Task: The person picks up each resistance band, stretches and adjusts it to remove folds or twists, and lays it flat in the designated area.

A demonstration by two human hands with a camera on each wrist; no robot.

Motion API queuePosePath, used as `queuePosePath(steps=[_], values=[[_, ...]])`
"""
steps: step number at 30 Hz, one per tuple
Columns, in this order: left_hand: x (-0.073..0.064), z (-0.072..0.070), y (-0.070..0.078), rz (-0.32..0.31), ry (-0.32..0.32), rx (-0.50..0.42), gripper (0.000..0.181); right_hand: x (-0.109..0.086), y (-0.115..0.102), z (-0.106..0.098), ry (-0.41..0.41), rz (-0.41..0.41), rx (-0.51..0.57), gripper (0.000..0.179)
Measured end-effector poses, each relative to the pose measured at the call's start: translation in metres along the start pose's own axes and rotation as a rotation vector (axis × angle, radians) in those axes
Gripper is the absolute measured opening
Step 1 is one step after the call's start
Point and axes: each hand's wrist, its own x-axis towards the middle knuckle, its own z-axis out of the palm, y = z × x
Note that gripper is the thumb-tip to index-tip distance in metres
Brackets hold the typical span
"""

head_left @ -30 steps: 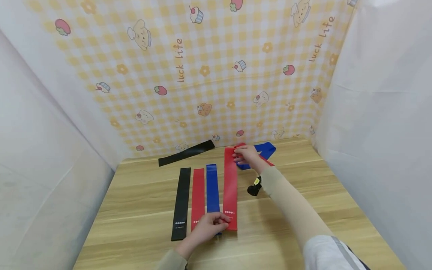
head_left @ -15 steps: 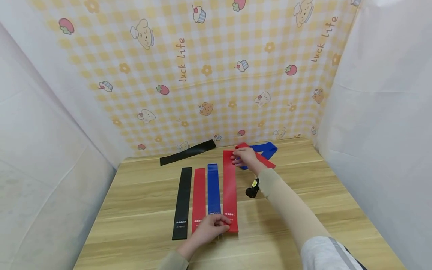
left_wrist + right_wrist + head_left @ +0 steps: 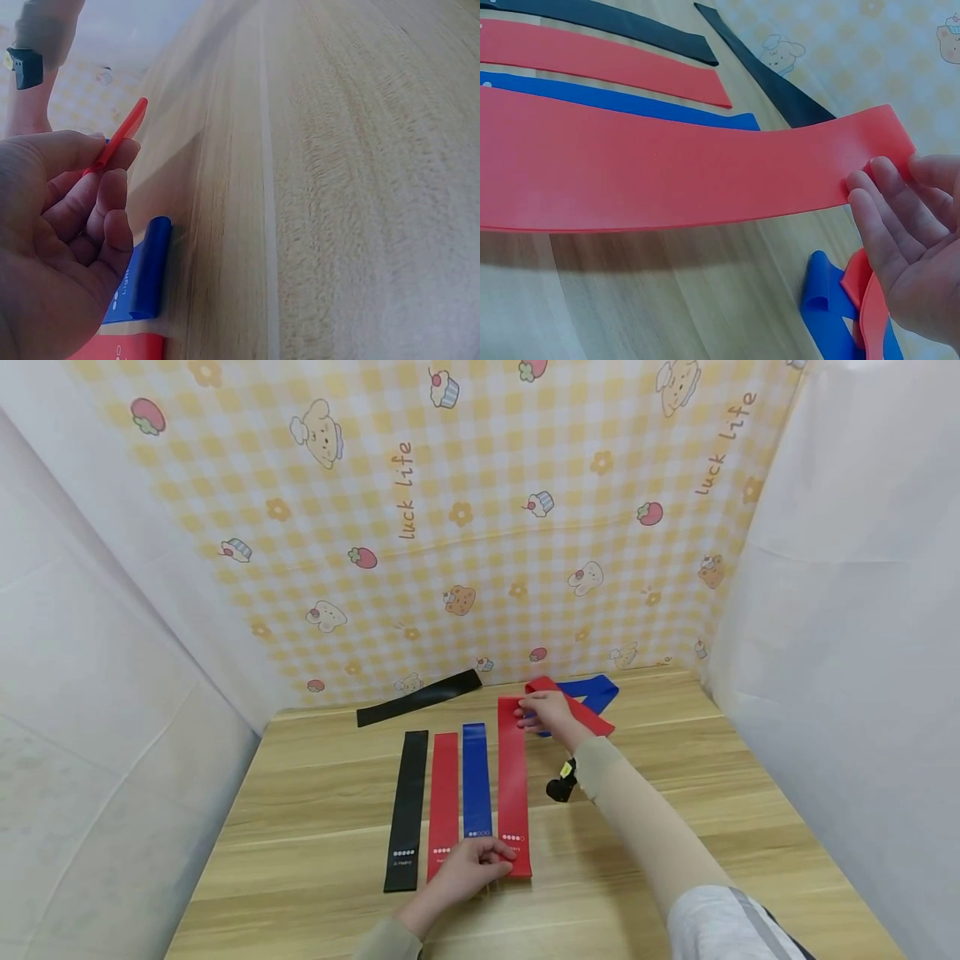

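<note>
A red resistance band with white dots and lettering near its close end is stretched out lengthwise between my hands. My left hand pinches the near end between thumb and fingers. At the far end, my right hand pinches the corner, its other fingers loosely bent in the right wrist view. A shadow falls on the wood beneath the band there. Just left of it lie a blue band, a second red band and a black band, side by side. My left hand overlaps the blue band's near end.
Another black band lies slanted at the back by the patterned cloth. Behind my right hand are a crumpled red band and a blue band. A black strapped device with a yellow label shows under my right wrist.
The held band's far end has come slightly down and nearer, with my right hand. My left hand keeps its pinch, and the blue band's dots now show beside it.
</note>
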Motion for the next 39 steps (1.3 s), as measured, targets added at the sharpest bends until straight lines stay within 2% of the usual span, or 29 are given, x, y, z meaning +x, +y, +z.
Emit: queuePosePath(steps=[25,39], values=[[0.002,-0.002,-0.005,-0.012,-0.010,-0.001,0.006,0.000,0.001,0.012,0.011,0.015,-0.037,0.031],[0.003,0.000,-0.007,-0.033,-0.008,-0.028,0.006,0.004,0.011,0.015,0.016,0.017,-0.026,0.031]])
